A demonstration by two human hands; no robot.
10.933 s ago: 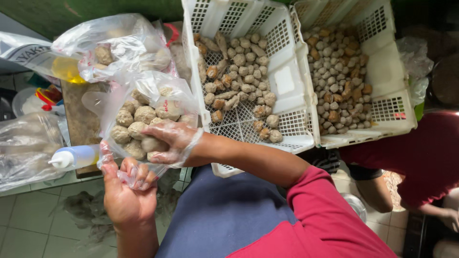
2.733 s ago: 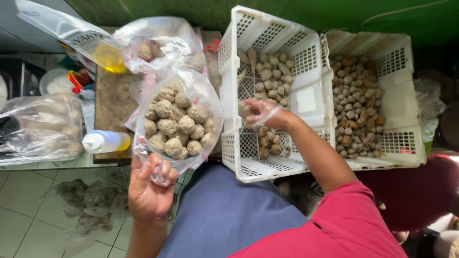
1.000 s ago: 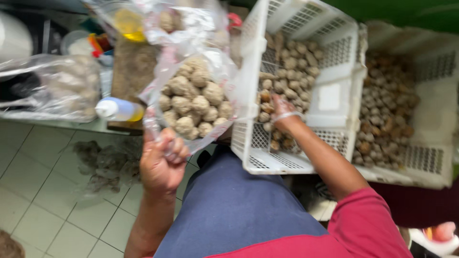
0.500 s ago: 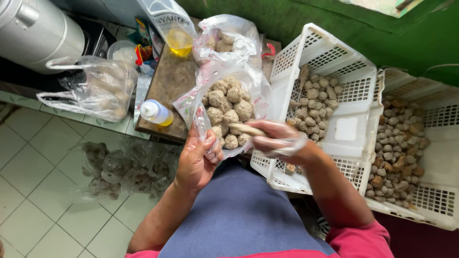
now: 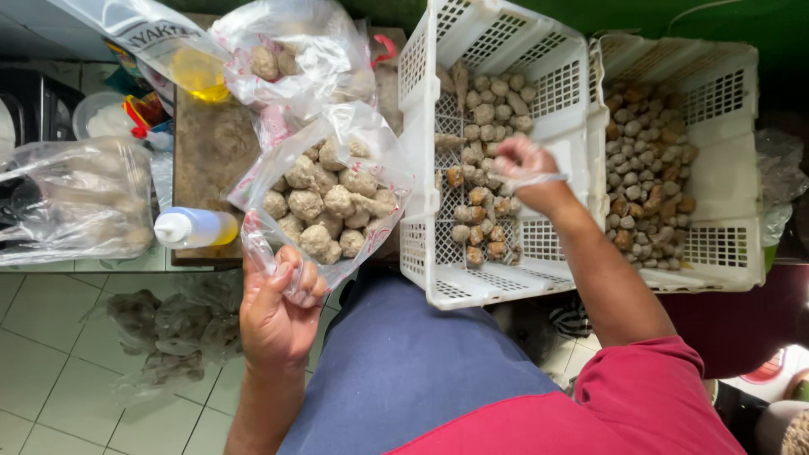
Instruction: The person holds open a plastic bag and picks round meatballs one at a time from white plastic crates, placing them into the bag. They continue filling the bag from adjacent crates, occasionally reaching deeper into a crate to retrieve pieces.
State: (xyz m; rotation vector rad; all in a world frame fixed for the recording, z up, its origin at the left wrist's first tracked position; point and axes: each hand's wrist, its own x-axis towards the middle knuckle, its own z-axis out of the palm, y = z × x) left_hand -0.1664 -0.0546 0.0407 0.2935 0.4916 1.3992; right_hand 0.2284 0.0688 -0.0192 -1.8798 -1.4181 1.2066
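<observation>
Now reaching back into white slotted plastic crate (image 5: pixel 497 160), right hand (image 5: pixel 527 173) curled around brown balls; left hand (image 5: pixel 278 312) pinching clear ball-filled plastic bag (image 5: pixel 324 202) beside crate. Filling; likely needing transfer.

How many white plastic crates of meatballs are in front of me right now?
2. The nearer white crate sits centre, with the right hand inside; the second crate stands beside it, at the right.
</observation>
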